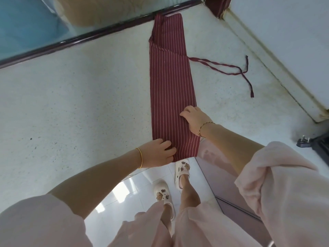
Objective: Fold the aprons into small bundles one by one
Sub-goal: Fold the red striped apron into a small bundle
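Observation:
A dark red apron (169,82) with thin white stripes lies folded into a long narrow strip on a pale speckled counter (80,97). Its near end hangs slightly over the counter's front edge. A waist tie (224,65) trails out to the right in a loop. My left hand (158,154) grips the near left corner of the strip, fingers curled on the cloth. My right hand (195,120) rests on the right edge a little farther up, fingers bent over the fabric.
A dark-framed window (76,38) runs along the counter's far left. A white wall (284,41) borders the right side, with more red cloth (216,6) in the far corner. A grey plug (304,142) lies at right. My feet in white clogs stand on the tiled floor (124,193) below.

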Demonstrator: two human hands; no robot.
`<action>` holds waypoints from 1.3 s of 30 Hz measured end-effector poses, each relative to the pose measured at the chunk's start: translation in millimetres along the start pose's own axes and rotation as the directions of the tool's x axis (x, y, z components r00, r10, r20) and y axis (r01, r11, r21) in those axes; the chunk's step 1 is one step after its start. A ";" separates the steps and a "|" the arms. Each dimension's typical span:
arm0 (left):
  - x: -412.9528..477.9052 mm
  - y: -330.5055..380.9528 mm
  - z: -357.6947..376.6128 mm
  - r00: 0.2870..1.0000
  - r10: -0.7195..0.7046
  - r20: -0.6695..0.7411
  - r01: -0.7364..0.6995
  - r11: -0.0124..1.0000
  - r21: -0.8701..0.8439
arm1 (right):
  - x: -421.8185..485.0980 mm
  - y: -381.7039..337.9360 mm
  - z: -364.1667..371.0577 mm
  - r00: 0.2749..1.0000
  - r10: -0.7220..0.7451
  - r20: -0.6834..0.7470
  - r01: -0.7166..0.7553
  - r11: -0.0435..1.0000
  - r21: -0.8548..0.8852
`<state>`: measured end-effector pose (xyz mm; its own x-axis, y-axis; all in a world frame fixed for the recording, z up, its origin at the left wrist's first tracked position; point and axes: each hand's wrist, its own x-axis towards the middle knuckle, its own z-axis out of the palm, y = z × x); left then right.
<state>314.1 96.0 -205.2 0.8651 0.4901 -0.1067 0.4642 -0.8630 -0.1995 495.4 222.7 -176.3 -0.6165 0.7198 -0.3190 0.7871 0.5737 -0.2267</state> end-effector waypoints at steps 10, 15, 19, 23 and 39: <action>15.2 -83.2 -88.9 0.735 -0.100 0.671 0.581 -0.418 -0.699 | -6.2 25.2 -41.4 0.914 -0.009 0.406 -0.189 0.876 0.444; 11.0 -157.2 -119.5 0.881 -0.035 0.472 0.345 -0.635 -0.691 | -4.2 40.9 -71.9 0.934 0.110 0.340 -0.354 0.429 0.831; 24.6 -227.8 -136.2 0.858 -0.221 0.464 0.215 -0.667 -0.714 | 31.2 47.0 -98.7 0.945 0.124 0.304 -0.300 -0.051 0.953; 52.8 -299.3 -132.8 0.657 -0.532 0.534 0.102 -0.639 -0.762 | 88.1 60.4 -119.2 0.947 0.132 0.293 -0.203 -0.460 0.864; 106.0 -377.1 12.2 0.001 -0.755 0.656 0.283 -0.629 -0.724 | 215.6 83.8 -82.8 0.909 0.415 0.018 -0.325 0.683 0.655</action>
<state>228.4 474.9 -153.2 -0.4743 0.7327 -0.4881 0.0903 0.5920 0.8009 426.8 458.3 -187.8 -0.2334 0.8860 -0.4006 0.7503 -0.0980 -0.6538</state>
